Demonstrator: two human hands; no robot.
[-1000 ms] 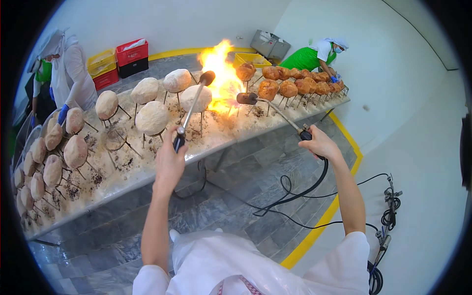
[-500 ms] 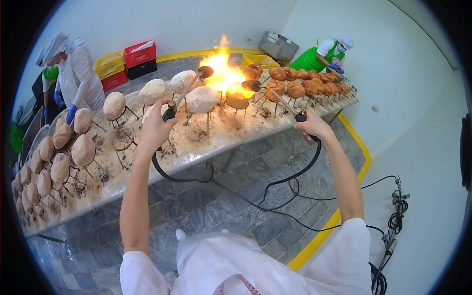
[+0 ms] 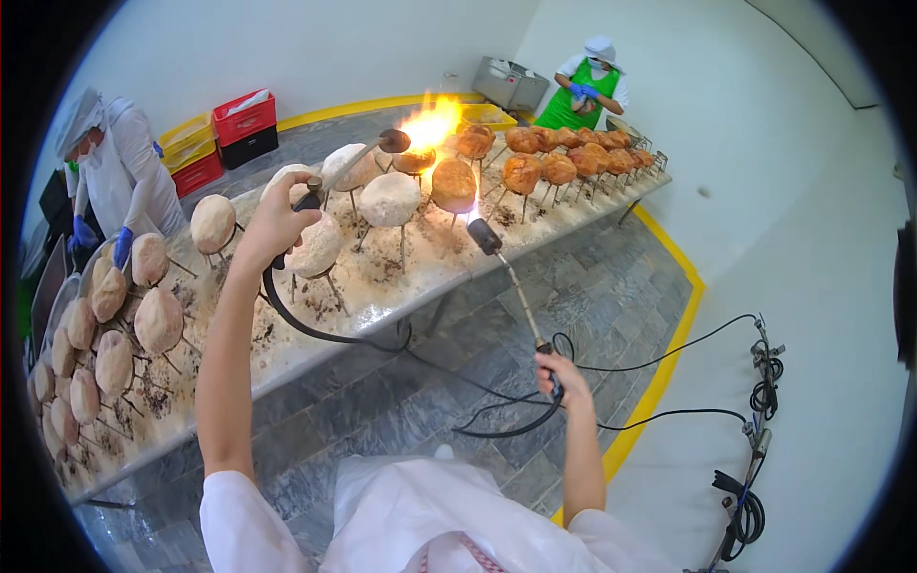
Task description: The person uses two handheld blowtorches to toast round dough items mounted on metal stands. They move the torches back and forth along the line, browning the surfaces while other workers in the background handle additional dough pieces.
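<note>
A round browned lump [image 3: 452, 186] stands on a thin-legged metal stand at the upper centre of the frame, on the pale tabletop [image 3: 458, 250]; the step in hand looks to be flame-browning its surface. The right torch [image 3: 484, 237], just below it, sends a narrow flame up its right edge, while the left torch [image 3: 393, 141] throws a broad flame [image 3: 433, 122] behind it, over a darker lump [image 3: 414, 160]. The left hand [image 3: 277, 226], left of centre, has its fingers wrapped round one torch handle; the right hand [image 3: 564, 378], lower right of centre, is closed round the other. Pale lumps [image 3: 390, 200] line the left, browned ones the right. The next move, I judge, calls for steady aim, even heat and free-running hoses [image 3: 349, 337]. A co-worker in a green apron [image 3: 565, 101] stands at upper right, beyond the table.
</note>
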